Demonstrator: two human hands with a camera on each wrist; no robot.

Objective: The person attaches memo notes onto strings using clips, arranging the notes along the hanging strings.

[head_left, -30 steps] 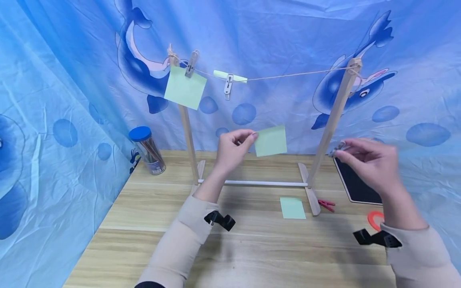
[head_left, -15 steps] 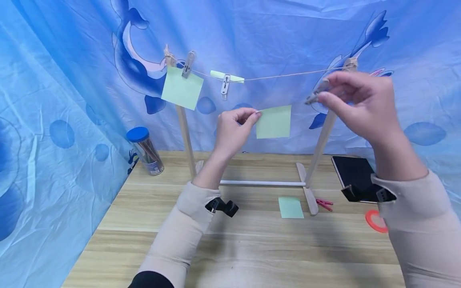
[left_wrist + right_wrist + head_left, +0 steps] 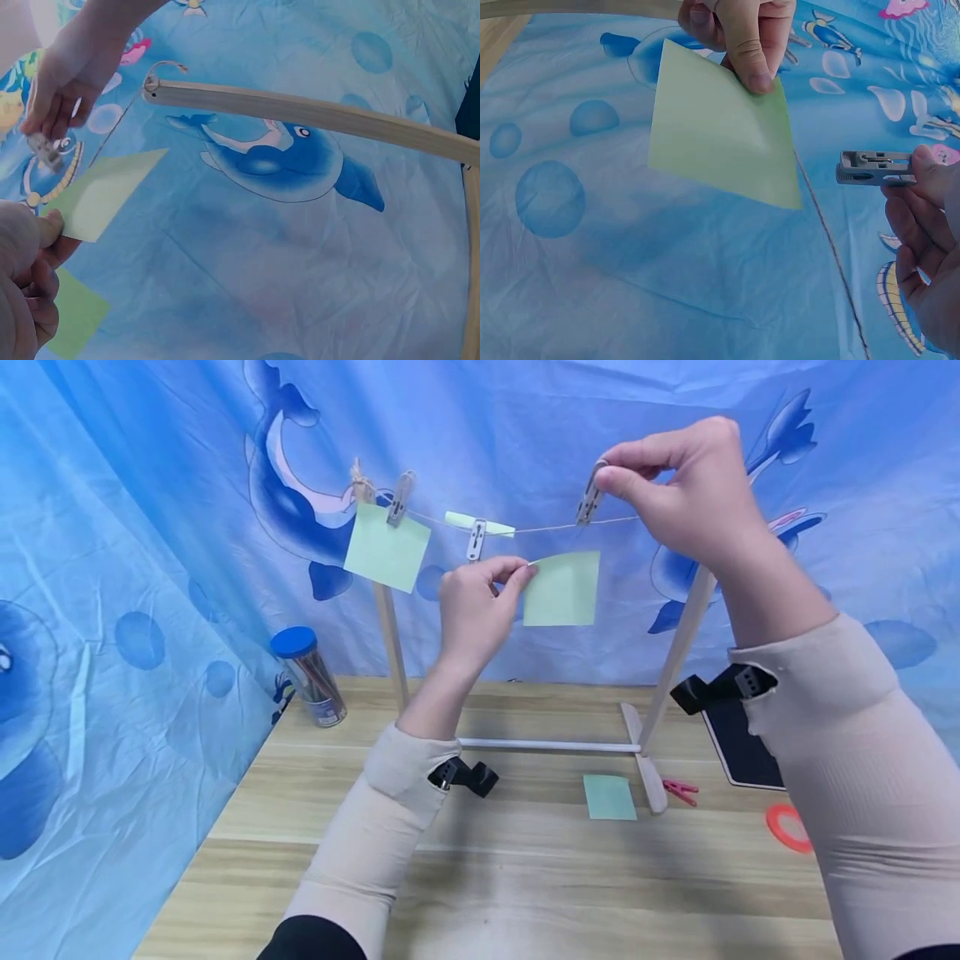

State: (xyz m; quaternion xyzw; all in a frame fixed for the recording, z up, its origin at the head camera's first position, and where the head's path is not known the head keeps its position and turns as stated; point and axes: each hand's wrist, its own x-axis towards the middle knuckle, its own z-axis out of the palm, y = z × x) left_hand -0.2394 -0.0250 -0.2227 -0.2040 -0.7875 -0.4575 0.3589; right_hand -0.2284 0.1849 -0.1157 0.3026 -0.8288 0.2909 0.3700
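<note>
My left hand (image 3: 480, 610) pinches a green paper square (image 3: 562, 589) by its upper left corner, just below the string (image 3: 551, 528). In the right wrist view the paper (image 3: 724, 131) hangs from the thumb and fingers. A grey clothespin (image 3: 590, 495) is pinched by its upper end in my right hand (image 3: 686, 493), its lower end near the string in the head view. The right wrist view shows this clothespin (image 3: 874, 168) to one side of the string, apart from the paper. Farther left, grey clothespins (image 3: 401, 497) hold another green square (image 3: 387, 547) and a tilted green paper (image 3: 457, 519).
The string runs between two wooden posts (image 3: 678, 635) joined by a white rod (image 3: 547, 745). On the table lie a green square (image 3: 610, 797), a red clothespin (image 3: 681, 790), a red ring (image 3: 787, 828) and a black tablet (image 3: 742, 743). A blue-lidded jar (image 3: 309, 677) stands left.
My right hand has moved up and left with the clothespin, from beside the right post to the string. My left hand has raised the paper toward the string.
</note>
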